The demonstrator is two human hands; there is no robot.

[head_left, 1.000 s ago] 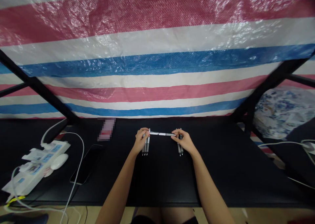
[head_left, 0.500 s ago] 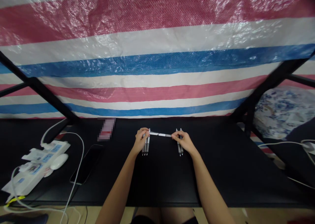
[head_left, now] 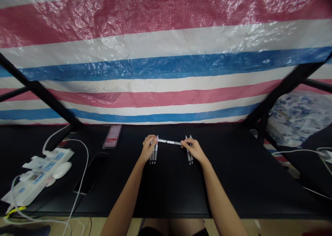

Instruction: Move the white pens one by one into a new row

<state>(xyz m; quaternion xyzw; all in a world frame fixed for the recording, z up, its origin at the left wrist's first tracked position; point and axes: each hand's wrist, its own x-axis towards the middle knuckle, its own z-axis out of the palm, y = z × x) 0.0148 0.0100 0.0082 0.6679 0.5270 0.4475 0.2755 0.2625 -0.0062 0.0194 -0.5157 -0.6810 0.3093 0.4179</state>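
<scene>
A white pen with a grey end (head_left: 169, 142) lies nearly level between my two hands, its right end slightly lower. The fingers of my left hand (head_left: 148, 148) pinch its left end, above a group of upright-lying pens (head_left: 155, 154) with their tips toward me. My right hand (head_left: 194, 148) grips its grey right end between thumb and fingers. Beside and partly under the right fingers lie two more pens (head_left: 188, 155), also with tips toward me. My left hand hides the upper parts of some pens.
On the left of the black table (head_left: 171, 191) are a white power strip (head_left: 38, 177) with cables, a dark phone (head_left: 92, 173) and a pixelated pink item (head_left: 113, 136). A striped sheet (head_left: 166, 66) hangs behind, between black frame bars.
</scene>
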